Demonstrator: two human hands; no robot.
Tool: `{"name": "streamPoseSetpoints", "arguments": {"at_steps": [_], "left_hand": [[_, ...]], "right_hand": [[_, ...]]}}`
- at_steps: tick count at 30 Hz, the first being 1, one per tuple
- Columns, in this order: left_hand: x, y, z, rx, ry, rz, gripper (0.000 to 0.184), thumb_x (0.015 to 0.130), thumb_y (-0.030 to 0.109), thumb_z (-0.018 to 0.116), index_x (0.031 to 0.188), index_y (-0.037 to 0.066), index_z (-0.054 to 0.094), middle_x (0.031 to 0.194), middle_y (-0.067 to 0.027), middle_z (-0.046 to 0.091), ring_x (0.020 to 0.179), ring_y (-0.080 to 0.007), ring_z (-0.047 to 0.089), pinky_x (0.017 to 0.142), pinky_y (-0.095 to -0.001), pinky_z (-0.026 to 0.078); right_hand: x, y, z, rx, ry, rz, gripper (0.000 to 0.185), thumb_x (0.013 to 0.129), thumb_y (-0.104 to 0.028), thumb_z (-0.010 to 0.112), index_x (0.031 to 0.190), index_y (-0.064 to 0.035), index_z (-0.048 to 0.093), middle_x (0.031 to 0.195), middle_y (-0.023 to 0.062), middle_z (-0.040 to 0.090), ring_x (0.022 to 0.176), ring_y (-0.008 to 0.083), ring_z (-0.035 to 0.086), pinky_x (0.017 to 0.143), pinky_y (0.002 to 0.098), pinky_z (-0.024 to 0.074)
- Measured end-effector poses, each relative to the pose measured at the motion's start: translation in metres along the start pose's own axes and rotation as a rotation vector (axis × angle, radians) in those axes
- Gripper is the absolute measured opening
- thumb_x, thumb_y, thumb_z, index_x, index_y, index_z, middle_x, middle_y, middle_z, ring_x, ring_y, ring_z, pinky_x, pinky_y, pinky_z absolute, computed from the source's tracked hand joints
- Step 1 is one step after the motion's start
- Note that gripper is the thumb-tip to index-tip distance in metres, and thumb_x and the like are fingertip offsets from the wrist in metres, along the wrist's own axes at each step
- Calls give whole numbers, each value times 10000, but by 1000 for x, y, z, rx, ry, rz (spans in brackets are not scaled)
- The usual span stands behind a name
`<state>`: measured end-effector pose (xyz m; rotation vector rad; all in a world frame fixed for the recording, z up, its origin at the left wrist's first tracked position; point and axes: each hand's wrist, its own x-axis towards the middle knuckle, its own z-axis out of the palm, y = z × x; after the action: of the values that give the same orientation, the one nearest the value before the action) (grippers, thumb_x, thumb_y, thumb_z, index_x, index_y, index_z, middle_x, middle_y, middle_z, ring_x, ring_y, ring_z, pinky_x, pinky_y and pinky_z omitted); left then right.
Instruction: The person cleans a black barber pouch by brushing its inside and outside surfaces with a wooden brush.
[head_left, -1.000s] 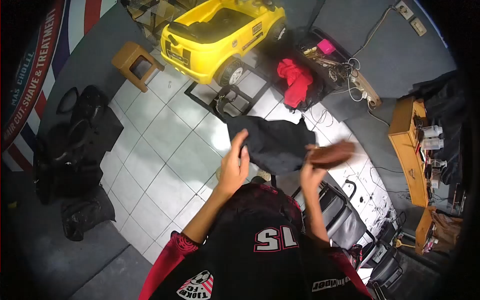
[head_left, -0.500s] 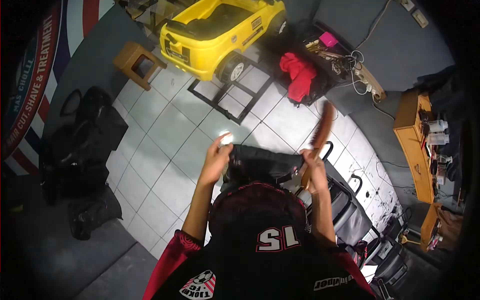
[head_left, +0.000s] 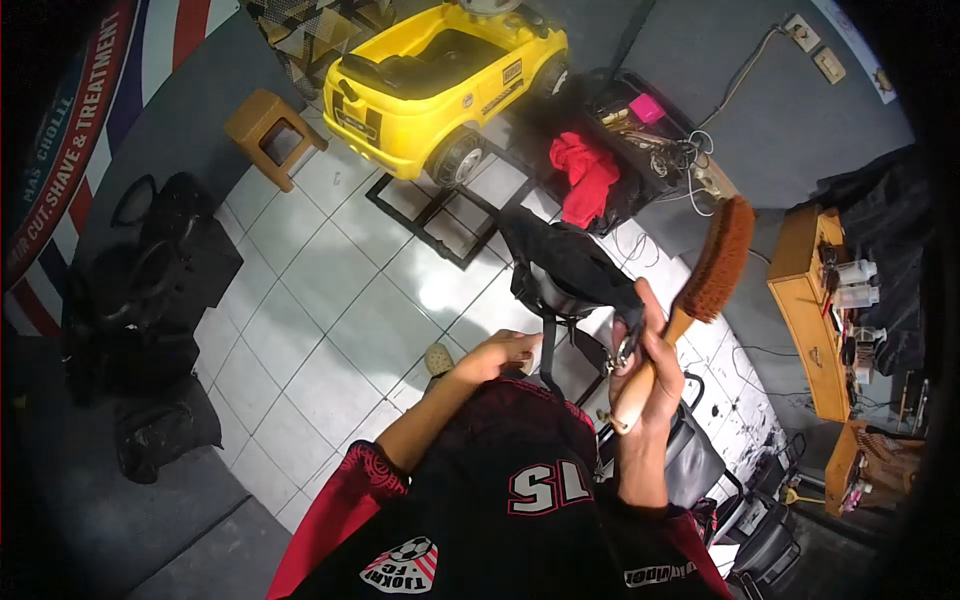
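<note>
A brush (head_left: 715, 262) with brown bristles and a pale wooden handle lies across the palm of my right hand (head_left: 650, 372). The same hand also grips one end of a black cloth bag (head_left: 575, 258), near a metal clip. The bag hangs ahead of me, with black straps dangling below it. My left hand (head_left: 500, 355) is beside a hanging strap, its fingers drawn together; whether they pinch anything is too small to tell.
A yellow toy car (head_left: 430, 85) stands by a black floor frame (head_left: 440, 250). Left of it is a brown stool (head_left: 270, 135). Red cloth (head_left: 583, 178), a wooden cabinet (head_left: 810, 315) and black chairs (head_left: 695, 455) are on the right.
The bag has swung out from near my body and hangs from my right hand. The brush has tilted outward to the right. My left hand has moved off the bag's edge, down and right.
</note>
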<state>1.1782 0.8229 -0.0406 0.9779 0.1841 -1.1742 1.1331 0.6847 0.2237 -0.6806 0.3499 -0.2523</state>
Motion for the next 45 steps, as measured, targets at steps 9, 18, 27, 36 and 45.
{"name": "streamPoseSetpoints", "arguments": {"at_steps": [9,18,27,36,45], "left_hand": [[35,34,55,-423,-189,-131,311,881,364,467,936,74,566,785,-33,625,804,-186,602,744,-324,469],[-23,91,15,-413,-64,122,163,883,279,459,803,137,466,988,-77,588,900,-226,573,803,-356,452],[-130,196,63,-334,-131,618,316,932,413,377,998,123,483,855,-44,539,933,-222,526,797,-460,452],[-144,238,99,-219,-145,625,432,921,330,418,1238,38,387,1062,-117,512,1040,-264,511,790,-413,472],[-118,220,86,202,-98,543,285,796,9,521,1078,27,486,912,-45,522,923,-187,572,746,-266,481]], "right_hand": [[-9,-27,-4,-302,-106,-332,631,740,-102,591,1277,105,332,1076,168,532,716,139,554,733,255,490],[10,-30,-7,-492,115,-501,407,848,-34,528,1211,107,408,1043,147,536,877,153,572,751,276,493],[22,17,-29,-882,51,-220,257,896,-118,500,1103,32,537,706,-23,437,601,52,429,600,236,463],[10,73,-20,-938,-211,76,336,752,-164,719,968,27,547,674,-25,460,590,102,452,550,264,401],[7,75,-26,-302,-88,514,190,793,-63,631,846,-87,451,609,15,454,361,66,336,317,217,248]]}}
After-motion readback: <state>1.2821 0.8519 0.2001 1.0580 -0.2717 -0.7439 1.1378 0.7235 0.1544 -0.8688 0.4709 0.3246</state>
